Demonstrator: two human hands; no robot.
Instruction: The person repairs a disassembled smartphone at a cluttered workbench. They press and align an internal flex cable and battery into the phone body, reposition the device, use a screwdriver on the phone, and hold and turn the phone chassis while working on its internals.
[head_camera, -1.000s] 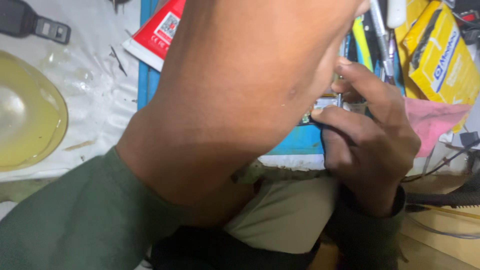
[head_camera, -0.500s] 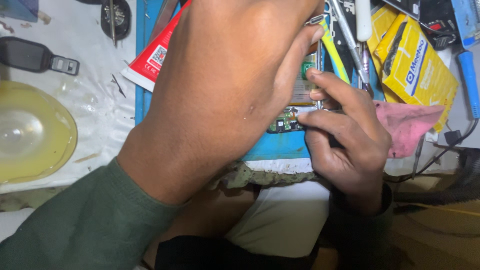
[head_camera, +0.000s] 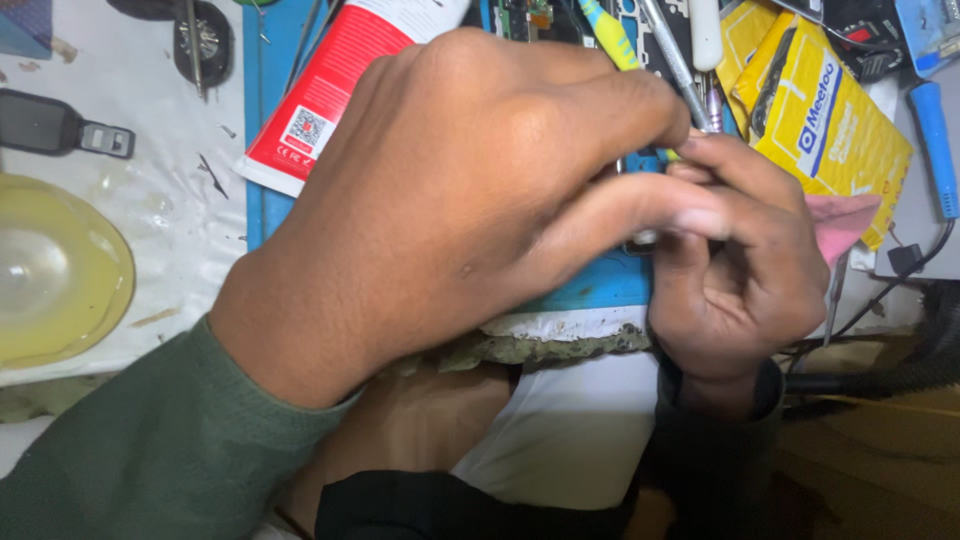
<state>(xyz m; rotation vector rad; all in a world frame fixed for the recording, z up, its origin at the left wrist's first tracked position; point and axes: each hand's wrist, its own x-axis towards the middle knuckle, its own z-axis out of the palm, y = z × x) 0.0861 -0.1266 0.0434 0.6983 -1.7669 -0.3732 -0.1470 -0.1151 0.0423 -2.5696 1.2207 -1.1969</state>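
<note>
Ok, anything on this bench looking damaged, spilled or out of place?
Yes: the bench's front edge, just under the blue mat, is crumbled and ragged. Small dark scraps litter the white surface beside the red-and-white tube. What the hands work on is hidden.

white bench (head_camera: 120, 240), blue mat (head_camera: 262, 190); yellow bowl (head_camera: 50, 275)

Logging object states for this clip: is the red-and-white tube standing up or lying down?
Lying down. The red-and-white tube rests flat on the blue mat, partly hidden behind the left hand.
</note>
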